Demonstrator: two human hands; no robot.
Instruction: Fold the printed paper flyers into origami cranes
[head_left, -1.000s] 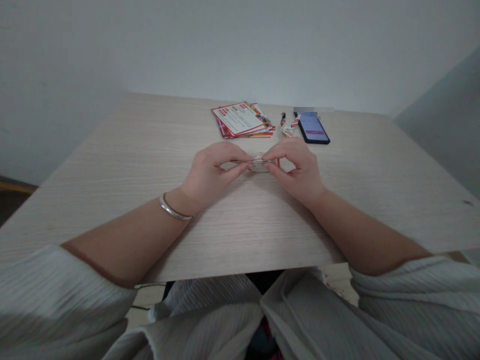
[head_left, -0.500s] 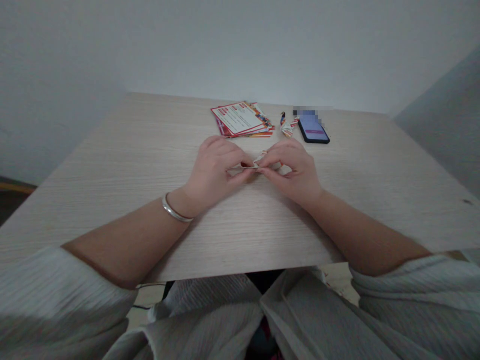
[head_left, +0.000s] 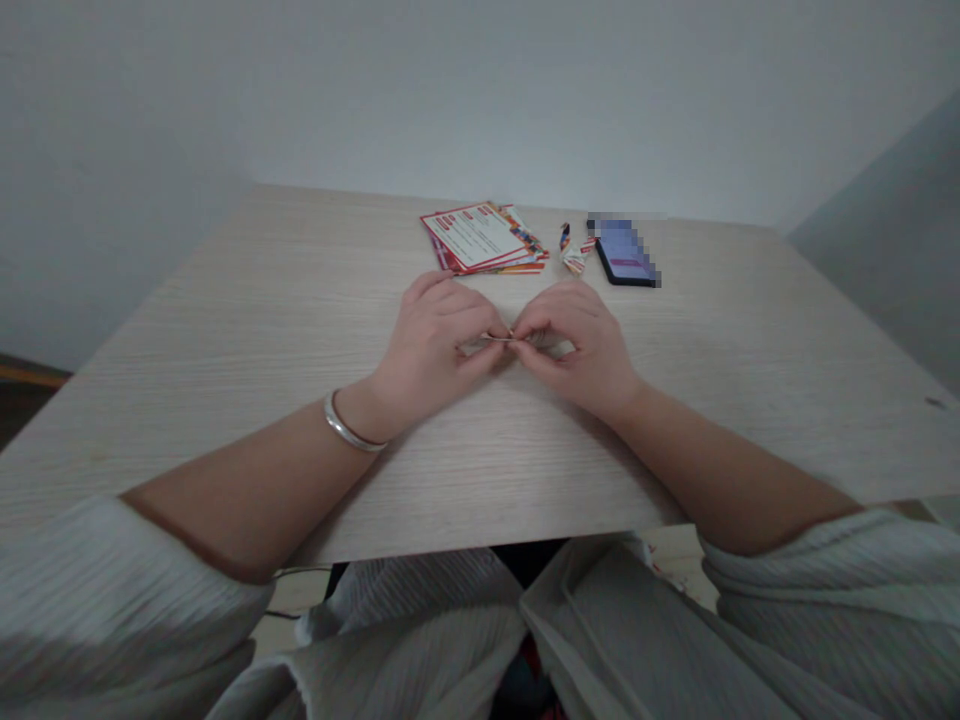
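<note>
Both hands meet above the middle of the table, pinching a small folded piece of paper. My left hand, with a silver bangle on its wrist, grips the left part between thumb and fingers. From the right, my right hand pinches the other part, its fingertips almost touching those of the left. Only a thin edge of the paper shows; the fingers cover most of it. Just beyond the right hand stands a small folded-paper figure with coloured print, shaped somewhat like a bird.
A fanned stack of red-and-white printed paper sheets lies beyond my left hand. At the back right rests a dark-edged phone with a lit, partly blurred screen. The pale wooden table meets a wall behind.
The fingertips have drawn closer together. A striped bit of the paper that stuck up between the hands is now hidden behind the fingers.
</note>
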